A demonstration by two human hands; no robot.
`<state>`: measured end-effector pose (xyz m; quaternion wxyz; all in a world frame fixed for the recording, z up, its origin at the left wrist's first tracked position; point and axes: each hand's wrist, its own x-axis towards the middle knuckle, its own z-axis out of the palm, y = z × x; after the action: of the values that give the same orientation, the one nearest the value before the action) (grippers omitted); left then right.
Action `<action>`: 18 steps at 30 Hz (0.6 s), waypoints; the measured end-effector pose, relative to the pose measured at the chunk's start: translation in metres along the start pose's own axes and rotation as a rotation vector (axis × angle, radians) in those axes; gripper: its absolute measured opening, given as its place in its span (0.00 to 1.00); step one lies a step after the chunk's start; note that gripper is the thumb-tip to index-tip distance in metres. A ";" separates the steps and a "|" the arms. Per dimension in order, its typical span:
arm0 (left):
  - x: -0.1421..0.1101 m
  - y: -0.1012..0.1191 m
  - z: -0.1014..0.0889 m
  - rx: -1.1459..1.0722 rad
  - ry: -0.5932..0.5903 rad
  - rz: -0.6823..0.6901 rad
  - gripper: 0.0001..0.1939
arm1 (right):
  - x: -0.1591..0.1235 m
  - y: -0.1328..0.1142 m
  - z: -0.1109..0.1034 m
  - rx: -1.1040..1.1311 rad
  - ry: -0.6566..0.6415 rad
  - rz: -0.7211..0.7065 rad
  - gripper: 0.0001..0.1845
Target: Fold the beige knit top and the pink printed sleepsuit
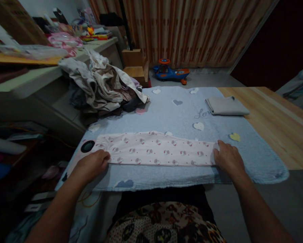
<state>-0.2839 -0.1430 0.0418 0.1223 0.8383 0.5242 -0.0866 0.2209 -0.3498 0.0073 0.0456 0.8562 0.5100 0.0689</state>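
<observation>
A pair of light pink pants (158, 150) with a small cartoon-cat print lies folded lengthwise into a long strip on the blue blanket (151, 179). Closed fingers of my left hand (94, 165) grip the near edge close to the gathered left end. At the opposite end, my right hand (228, 158) pinches the corner between thumb and fingers. The strip lies mostly flat, with slight wrinkles at the left. Just beyond my left hand is a pink item with a black round disc (87, 146), partly covered by my forearm.
A heap of crumpled clothes (101, 86) sits at the back left, against a cluttered desk (95, 44). A folded grey cloth item (227, 105) rests at the back right, near bare wooden tabletop (280, 118). On the floor behind stands a blue ride-on toy (170, 72).
</observation>
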 end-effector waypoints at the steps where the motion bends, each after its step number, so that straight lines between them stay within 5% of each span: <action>1: 0.003 0.001 -0.003 0.017 -0.022 0.000 0.15 | 0.002 -0.001 0.001 -0.005 0.000 0.008 0.21; 10: 0.064 0.015 -0.022 0.082 0.208 0.156 0.22 | 0.012 -0.007 -0.007 -0.026 -0.024 0.051 0.17; 15: 0.092 0.019 -0.023 0.085 0.076 0.126 0.29 | 0.018 0.000 -0.002 0.023 0.035 -0.015 0.13; 18: 0.100 0.017 -0.029 0.067 -0.040 0.092 0.29 | 0.018 0.007 0.002 0.190 -0.027 0.073 0.13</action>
<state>-0.2246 -0.0557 0.0443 0.1083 0.8633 0.4793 -0.1149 0.2356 -0.3370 0.0072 -0.0313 0.8754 0.4822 0.0104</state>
